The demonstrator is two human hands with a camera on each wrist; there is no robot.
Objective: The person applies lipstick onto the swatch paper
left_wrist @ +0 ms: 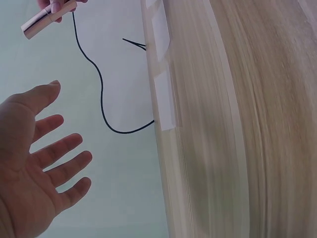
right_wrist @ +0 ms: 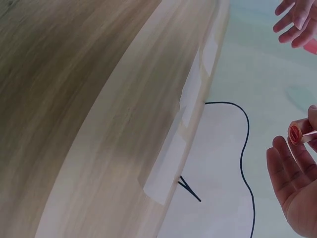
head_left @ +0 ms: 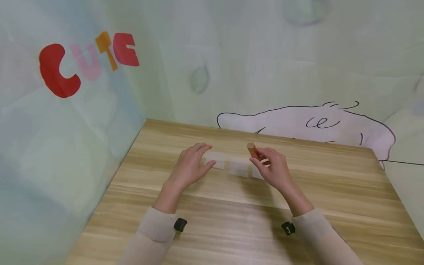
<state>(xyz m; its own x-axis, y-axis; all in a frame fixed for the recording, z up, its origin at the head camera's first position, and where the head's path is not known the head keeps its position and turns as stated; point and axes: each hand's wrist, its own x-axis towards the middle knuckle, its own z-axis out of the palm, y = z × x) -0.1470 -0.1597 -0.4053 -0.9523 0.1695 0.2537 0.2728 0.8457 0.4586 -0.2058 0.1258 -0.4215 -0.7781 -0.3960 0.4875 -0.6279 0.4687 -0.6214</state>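
Note:
My right hand pinches a shiny copper-coloured lipstick tube between thumb and fingers, raised over the table and tilted. In the right wrist view the end of the tube carries a round red label. My left hand is held over the table with its fingers spread and nothing in it; the left wrist view shows its palm. Three white paper squares lie in a row: the left one beside my left fingertips, the middle one, and the right one partly hidden by my right hand.
The wood-grain table reaches back to a pale printed cloth wall. Coloured letters mark the cloth at left, and a line-drawn figure shows along the table's back edge. Dark wrist straps sit at both cuffs.

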